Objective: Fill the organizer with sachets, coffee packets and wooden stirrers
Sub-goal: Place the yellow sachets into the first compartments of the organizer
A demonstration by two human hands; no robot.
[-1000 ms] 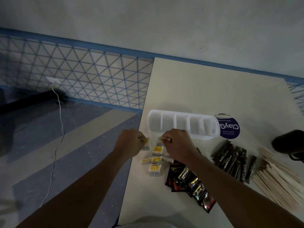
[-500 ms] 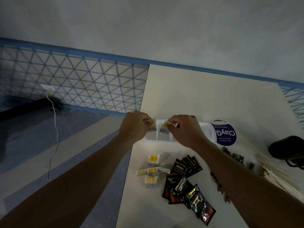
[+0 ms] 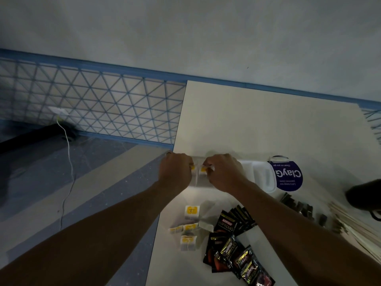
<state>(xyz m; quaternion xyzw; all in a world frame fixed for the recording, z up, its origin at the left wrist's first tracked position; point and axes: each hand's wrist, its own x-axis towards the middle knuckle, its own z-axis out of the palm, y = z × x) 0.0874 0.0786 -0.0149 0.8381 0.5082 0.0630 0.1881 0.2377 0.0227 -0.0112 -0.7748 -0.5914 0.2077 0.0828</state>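
Head view: left hand (image 3: 175, 174) fingers are curling in and pinching a yellow-tagged sachet (image 3: 193, 169) by its top edge. Right hand (image 3: 225, 173) fingers are doing the same, pinching a second sachet (image 3: 203, 170). Both are hanging just beside each other, between the knuckles, over the left end of the organizer (image 3: 262, 176). Cannot tell if they are touching its compartments, since the hands are covering that end. Only the organizer's right end is showing: white, translucent, lying flat across the tabletop (image 3: 257, 120). A round purple sticker (image 3: 289, 176) is sitting just right of it.

Nearer the person, loose sachets (image 3: 192, 211) are lying in a small cluster near the tabletop's left edge. Right of them, dark glossy coffee packets (image 3: 226, 226) are fanning out and overlapping. Further right, dark stick packets (image 3: 299, 206) are lying in a blurred pile, and wooden stirrers (image 3: 356, 228) are running off the right edge. A black object (image 3: 365, 195) is poking in above the stirrers; cannot tell what it is.

Tabletop is showing pale and matte, butting against a plain pale wall (image 3: 185, 34). A blue band (image 3: 103, 67) is running along the wall, with a triangle-lattice panel (image 3: 92, 104) below it. A white cable (image 3: 69, 149) is dropping from a wall socket (image 3: 58, 110) across the grey striped floor (image 3: 51, 193). Lighting is running dim.
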